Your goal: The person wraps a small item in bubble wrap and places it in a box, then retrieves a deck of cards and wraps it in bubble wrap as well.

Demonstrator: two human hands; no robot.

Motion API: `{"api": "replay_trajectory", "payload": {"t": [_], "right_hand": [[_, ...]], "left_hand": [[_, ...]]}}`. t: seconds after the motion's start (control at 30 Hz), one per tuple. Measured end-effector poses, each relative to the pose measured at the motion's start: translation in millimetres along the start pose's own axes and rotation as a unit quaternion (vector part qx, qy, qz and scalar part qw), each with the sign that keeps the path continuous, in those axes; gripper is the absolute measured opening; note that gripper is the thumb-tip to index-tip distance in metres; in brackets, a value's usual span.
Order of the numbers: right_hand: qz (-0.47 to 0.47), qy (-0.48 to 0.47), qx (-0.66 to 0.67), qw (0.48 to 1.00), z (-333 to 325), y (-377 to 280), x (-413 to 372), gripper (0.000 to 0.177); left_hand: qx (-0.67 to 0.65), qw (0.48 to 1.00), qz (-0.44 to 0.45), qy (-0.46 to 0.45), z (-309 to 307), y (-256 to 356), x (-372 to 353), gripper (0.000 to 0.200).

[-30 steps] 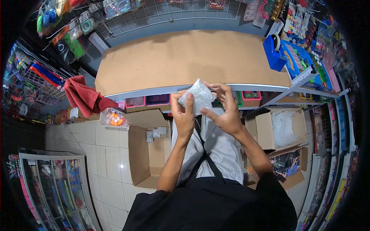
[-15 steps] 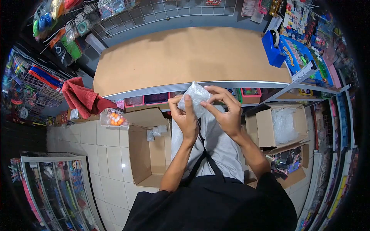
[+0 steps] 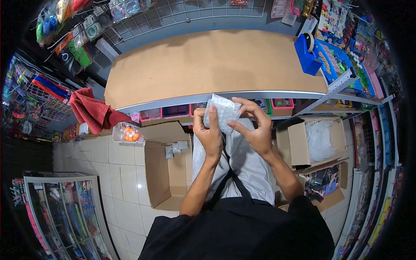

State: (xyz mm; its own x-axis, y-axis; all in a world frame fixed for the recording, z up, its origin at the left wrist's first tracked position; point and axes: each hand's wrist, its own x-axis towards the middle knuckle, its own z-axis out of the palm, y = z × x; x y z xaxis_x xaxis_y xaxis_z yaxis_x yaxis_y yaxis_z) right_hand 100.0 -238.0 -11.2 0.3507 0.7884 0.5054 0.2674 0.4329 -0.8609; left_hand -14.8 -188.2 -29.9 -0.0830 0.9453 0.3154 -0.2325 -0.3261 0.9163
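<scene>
Bubble-wrap bundle point(image 3: 224, 115) held two-handed.
Left hand point(image 3: 209, 139) grips its left side; right hand point(image 3: 260, 135) pinches its right edge; open carton point(image 3: 157, 175) stands left, brown worktop point(image 3: 208, 60) far.

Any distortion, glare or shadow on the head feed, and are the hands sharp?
Head view: fisheye curvature bows the brown tabletop, with corners dark; head view: a small glare spot shines on the floor tiles; head view: soft shadows lie on the tabletop, while left hand, right hand and bubble-wrap packet look reasonably sharp.
</scene>
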Motion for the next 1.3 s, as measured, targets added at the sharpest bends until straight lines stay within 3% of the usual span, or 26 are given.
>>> {"api": "replay_trajectory", "payload": {"t": [0.03, 0.17, 0.27, 0.37, 0.5, 0.53, 0.67, 0.97, 1.3], "right_hand": [[-0.002, -0.024, -0.022, 0.999, -2, 3, -4, 0.029], [0.043, 0.031, 0.031, 0.998, 1, 5, -10, 0.023], [-0.039, 0.062, -0.152, 0.986, 4, -8, -11, 0.02], [-0.034, 0.092, -0.194, 0.976, 9, -12, -21, 0.023], [0.039, 0.095, -0.095, 0.99, 19, -14, -23, 0.023], [0.019, 0.092, -0.097, 0.991, 20, -12, -22, 0.023], [0.101, 0.161, 0.09, 0.978, 31, -13, -25, 0.025], [0.068, 0.118, -0.031, 0.99, 26, -3, -23, 0.017], [0.085, 0.14, 0.059, 0.985, 36, 7, -15, 0.016]], "left_hand": [[0.008, 1.0, 0.008, 0.0, 1, -1, 0, 0.025], [0.033, 0.999, 0.034, 0.013, 2, -5, -6, 0.027], [0.036, 0.998, 0.032, 0.05, 6, -5, -9, 0.027], [0.057, 0.995, 0.053, 0.055, 7, -6, -11, 0.028], [0.09, 0.99, 0.083, 0.067, 8, -11, -12, 0.029], [0.094, 0.99, 0.086, 0.066, 8, -12, -12, 0.029], [0.093, 0.99, 0.075, 0.078, 8, -11, -13, 0.029], [0.076, 0.991, 0.052, 0.092, 9, -14, -15, 0.032], [-0.032, 0.997, 0.053, 0.046, 8, -18, -12, 0.025]]}}
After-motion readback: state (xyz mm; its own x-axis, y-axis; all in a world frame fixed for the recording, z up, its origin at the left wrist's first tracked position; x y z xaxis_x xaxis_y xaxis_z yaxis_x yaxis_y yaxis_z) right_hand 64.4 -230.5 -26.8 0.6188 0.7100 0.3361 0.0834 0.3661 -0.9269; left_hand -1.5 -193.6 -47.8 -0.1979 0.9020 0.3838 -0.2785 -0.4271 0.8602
